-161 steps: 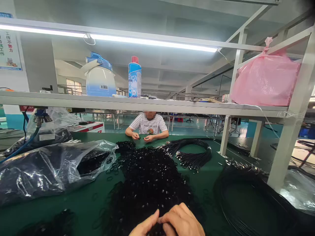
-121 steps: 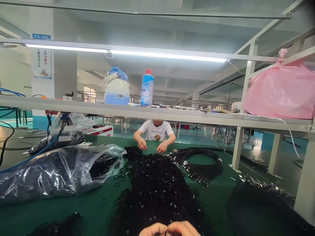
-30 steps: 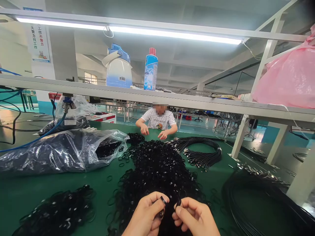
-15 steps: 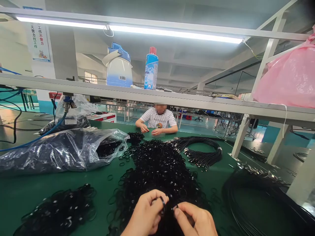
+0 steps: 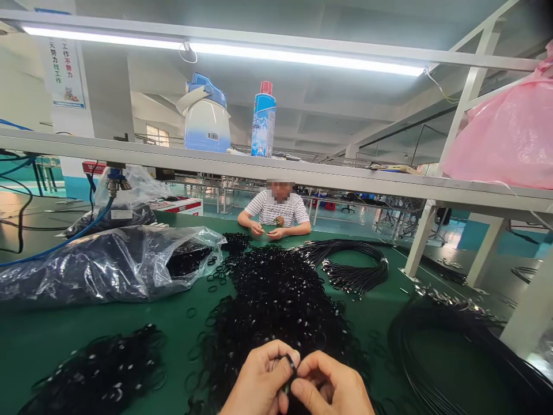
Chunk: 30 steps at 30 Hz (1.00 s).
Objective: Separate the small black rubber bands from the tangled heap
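My left hand (image 5: pixel 258 385) and my right hand (image 5: pixel 329 387) meet at the bottom edge of the view, fingers pinched together on a small black ring (image 5: pixel 288 365) between them. Right behind them a big heap of black rings (image 5: pixel 276 300) covers the middle of the green table (image 5: pixel 181 331). A smaller heap of the same rings (image 5: pixel 99 374) lies at the lower left.
A clear plastic bag of black parts (image 5: pixel 103 265) lies at the left. Bundled black cords (image 5: pixel 349 268) sit behind the heap, more cords (image 5: pixel 453 346) at the right. A person in a striped shirt (image 5: pixel 276 210) works across the table. A shelf (image 5: pixel 276 173) carries a jug, a spray can and a pink bag.
My two hands have drawn closer, so the fingertips now touch around the ring. The person across the table has brought both hands together.
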{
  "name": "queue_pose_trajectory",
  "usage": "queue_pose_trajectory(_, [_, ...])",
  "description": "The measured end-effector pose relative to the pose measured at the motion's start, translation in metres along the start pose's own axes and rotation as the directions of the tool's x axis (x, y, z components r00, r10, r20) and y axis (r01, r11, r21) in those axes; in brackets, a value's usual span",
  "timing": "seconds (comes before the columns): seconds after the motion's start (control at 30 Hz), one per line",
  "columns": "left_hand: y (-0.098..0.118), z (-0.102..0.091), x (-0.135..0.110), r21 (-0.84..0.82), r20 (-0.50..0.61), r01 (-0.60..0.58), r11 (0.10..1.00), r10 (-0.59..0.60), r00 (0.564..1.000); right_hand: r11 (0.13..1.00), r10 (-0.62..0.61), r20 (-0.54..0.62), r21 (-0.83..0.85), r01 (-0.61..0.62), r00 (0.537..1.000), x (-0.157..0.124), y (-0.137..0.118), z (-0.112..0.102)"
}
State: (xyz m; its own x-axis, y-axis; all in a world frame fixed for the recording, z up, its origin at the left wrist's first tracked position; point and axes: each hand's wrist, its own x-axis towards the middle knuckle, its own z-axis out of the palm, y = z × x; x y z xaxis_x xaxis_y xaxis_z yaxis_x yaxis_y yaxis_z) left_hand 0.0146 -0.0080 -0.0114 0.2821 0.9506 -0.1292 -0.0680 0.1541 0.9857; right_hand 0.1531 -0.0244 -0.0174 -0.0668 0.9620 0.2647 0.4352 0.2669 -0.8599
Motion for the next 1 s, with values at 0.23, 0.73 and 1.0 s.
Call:
queue_pose_trajectory(0.23, [0.017, 0.000, -0.008, -0.263, 0.037, 0.143, 0.954, -0.138, 0.990, 0.976, 0.066, -0.032, 0.212, -0.058, 0.997, 0.005, 0.011, -0.003])
queue_pose_trajectory(0.73, [0.008, 0.001, -0.006, -0.089, 0.089, -0.020, 0.996, 0.028, 0.996, 0.880, 0.105, -0.006, 0.467, -0.090, 0.994, 0.005, 0.010, -0.004])
queue_pose_trajectory(1.0, [0.008, -0.005, -0.002, 0.149, -0.097, -0.123, 0.981, 0.138, 0.986, 0.873, 0.173, -0.133, 0.480, -0.089, 0.976, 0.008, 0.019, -0.010])
